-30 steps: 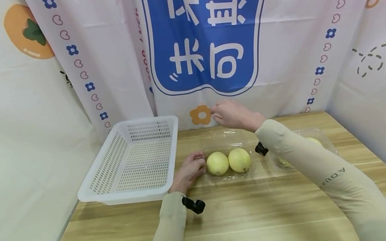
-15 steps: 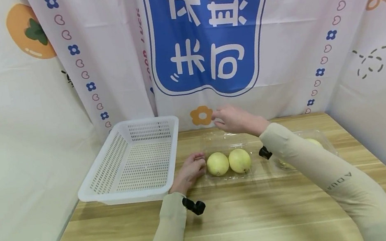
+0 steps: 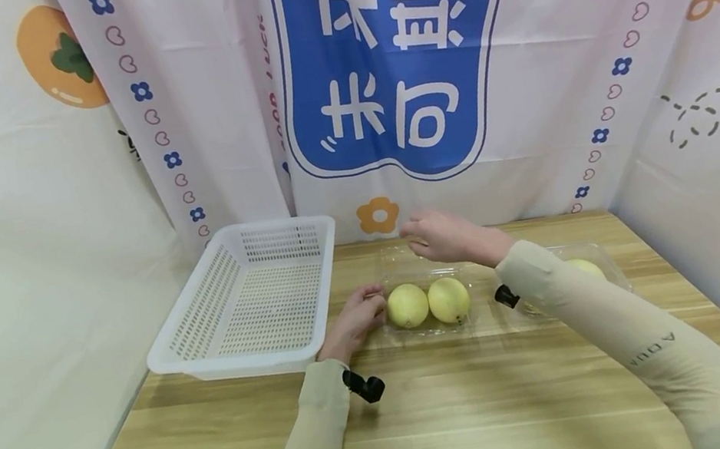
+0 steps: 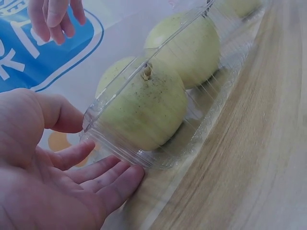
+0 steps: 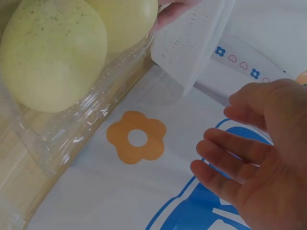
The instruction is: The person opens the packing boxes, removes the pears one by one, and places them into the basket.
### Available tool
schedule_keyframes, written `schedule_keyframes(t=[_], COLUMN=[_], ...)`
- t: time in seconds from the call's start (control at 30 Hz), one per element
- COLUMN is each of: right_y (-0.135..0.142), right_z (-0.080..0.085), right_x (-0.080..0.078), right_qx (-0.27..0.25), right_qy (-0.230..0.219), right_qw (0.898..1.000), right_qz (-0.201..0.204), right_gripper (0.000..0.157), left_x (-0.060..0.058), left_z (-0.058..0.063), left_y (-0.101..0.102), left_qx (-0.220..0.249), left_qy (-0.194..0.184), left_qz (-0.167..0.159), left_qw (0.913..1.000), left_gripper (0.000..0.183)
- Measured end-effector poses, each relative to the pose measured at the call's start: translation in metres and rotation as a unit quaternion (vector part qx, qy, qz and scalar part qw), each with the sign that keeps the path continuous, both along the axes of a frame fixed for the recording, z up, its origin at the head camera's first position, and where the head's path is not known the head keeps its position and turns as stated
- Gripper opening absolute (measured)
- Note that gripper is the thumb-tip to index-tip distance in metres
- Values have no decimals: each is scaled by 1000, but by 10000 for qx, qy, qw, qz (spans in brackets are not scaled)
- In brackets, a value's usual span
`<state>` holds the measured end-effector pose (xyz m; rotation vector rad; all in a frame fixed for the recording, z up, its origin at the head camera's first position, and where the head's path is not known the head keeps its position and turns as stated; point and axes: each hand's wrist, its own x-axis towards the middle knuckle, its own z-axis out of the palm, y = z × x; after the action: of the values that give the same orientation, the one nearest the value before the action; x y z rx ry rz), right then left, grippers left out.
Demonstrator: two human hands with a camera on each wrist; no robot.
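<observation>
Two round, pale yellow pears [image 3: 408, 306] sit side by side in a clear plastic box [image 4: 158, 160], whose see-through lid [image 3: 396, 259] appears to lie back toward the wall. My left hand [image 3: 355, 320] is at the box's left end. In the left wrist view its thumb and fingertips rest against the end wall and bottom edge. Above the back of the box hovers my right hand [image 3: 449, 236], fingers loosely bent and apart. Nothing shows between those fingers in the right wrist view.
A white perforated plastic basket [image 3: 268, 312] stands left of the box, with nothing visible inside. A second clear box [image 3: 607, 269] with pale yellow fruit stands to the right, partly hidden by my right forearm. A printed cloth [image 3: 523, 99] hangs behind the wooden table [image 3: 445, 421].
My right hand has come down slightly and shifted a little right, toward the back of the box. The left hand stays at the box's left end.
</observation>
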<state>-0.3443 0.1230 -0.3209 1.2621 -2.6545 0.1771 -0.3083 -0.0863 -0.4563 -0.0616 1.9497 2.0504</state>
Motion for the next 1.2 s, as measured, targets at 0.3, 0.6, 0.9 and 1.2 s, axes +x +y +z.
schedule_keyframes(t=[0.3, 0.6, 0.9, 1.2], right_y=[3, 1, 5, 10], right_z=[-8, -12, -14, -16], right_x=[8, 20, 25, 30], right_qx=[14, 191, 213, 219], right_qy=[18, -237, -334, -414], right_qw=[10000, 9994, 9992, 9988], right_qz=[88, 146, -53, -166], right_gripper=[23, 31, 35, 41], left_x=[5, 13, 17, 24], left_z=[10, 27, 54, 82], left_y=[6, 11, 18, 8], left_qx=[-498, -1781, -2009, -2184], left_qy=[57, 511, 1075, 1528], left_qz=[249, 355, 156, -169], left_qw=[9984, 9820, 9736, 9637], left_gripper=[56, 55, 49, 46])
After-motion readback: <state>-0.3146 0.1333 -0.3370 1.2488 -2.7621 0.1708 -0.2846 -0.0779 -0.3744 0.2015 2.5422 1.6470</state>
